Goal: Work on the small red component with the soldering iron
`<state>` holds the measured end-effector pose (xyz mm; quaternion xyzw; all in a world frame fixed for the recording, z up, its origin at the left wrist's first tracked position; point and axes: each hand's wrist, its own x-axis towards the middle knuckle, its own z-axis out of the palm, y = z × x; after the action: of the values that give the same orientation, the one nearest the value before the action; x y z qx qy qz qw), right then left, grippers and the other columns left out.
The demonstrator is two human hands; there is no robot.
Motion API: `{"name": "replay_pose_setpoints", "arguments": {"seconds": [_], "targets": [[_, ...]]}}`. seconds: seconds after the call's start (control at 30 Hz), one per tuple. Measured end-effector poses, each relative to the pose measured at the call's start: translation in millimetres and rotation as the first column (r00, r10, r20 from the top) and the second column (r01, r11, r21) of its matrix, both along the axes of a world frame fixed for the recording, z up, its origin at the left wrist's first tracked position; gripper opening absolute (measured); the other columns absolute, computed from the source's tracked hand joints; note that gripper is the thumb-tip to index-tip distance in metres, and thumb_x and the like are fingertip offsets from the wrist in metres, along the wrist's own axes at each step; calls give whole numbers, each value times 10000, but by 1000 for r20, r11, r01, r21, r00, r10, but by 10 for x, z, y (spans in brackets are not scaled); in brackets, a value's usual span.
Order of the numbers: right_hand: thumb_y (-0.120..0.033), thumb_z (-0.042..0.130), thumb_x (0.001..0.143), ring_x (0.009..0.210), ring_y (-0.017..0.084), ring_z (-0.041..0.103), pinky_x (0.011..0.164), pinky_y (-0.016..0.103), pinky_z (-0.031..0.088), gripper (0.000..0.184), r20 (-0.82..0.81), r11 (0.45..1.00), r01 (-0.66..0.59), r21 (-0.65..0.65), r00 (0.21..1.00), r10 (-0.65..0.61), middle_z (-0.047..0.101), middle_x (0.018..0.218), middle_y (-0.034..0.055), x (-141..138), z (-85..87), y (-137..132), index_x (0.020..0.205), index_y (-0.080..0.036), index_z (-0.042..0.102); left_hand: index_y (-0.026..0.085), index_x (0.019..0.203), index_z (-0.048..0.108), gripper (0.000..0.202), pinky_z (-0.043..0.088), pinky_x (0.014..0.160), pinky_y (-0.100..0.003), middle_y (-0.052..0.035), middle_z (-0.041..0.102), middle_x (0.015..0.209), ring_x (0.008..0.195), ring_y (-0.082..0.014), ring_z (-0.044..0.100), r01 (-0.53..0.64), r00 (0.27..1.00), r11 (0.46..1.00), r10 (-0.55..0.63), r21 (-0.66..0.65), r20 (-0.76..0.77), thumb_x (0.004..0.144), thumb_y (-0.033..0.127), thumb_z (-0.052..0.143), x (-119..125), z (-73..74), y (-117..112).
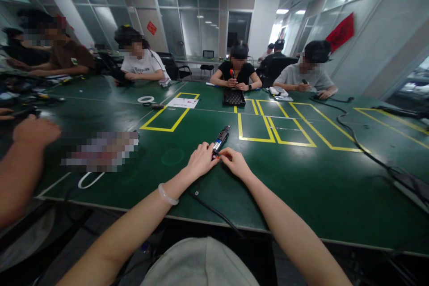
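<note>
A dark, stick-shaped tool [221, 137] with a silver and blue band and a narrow tip lies near the middle of the green table, its tip pointing away from me; it looks like an electric screwdriver. My left hand [201, 161], with a pale bangle at the wrist, rests on the table with its fingers closed around the tool's near end. Close beside it, my right hand [236, 163] pinches at that same end, where a small bit of red and orange shows. What exactly the right fingertips hold is too small to make out.
A black cable [217, 212] runs over the near table edge. Left of me lie a blurred-out flat item [100, 152] with a white strap and a neighbour's arm [27, 156]. Yellow tape outlines [258, 138] mark the table ahead. Across it, a co-worker sits behind a black tray [233, 98].
</note>
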<state>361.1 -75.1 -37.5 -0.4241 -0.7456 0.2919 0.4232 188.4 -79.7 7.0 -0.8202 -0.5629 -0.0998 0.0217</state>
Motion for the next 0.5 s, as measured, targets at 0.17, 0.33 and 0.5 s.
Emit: {"name": "replay_pose_setpoints", "arguments": {"seconds": [0.17,0.33,0.5], "targets": [[-207,503,842,734,154,629,731,292,480,200,-16,999,6,-32,1000,-6,695,844,23,62,-21,31,1003,-187,618,217,1333,410,576,463,767,-361,-138,491,1181,1025,-292,504,25,1000,1000,-24,14,-19,828,440,575,-126,-18,65],[-204,494,838,717,151,620,701,279,465,190,-10,998,33,-46,999,-33,694,828,17,116,-8,45,981,-191,618,232,1333,420,556,457,799,-361,-135,480,1215,1030,-284,499,-31,998,999,32,17,-50,840,458,542,-488,-47,186],[-205,495,833,705,153,612,693,277,454,176,15,998,42,-44,999,-41,694,812,20,110,15,22,934,-186,638,218,1335,423,566,462,821,-391,-145,459,1253,1066,-308,488,-162,983,987,161,0,-90,850,504,478,-1035,-55,331]]}}
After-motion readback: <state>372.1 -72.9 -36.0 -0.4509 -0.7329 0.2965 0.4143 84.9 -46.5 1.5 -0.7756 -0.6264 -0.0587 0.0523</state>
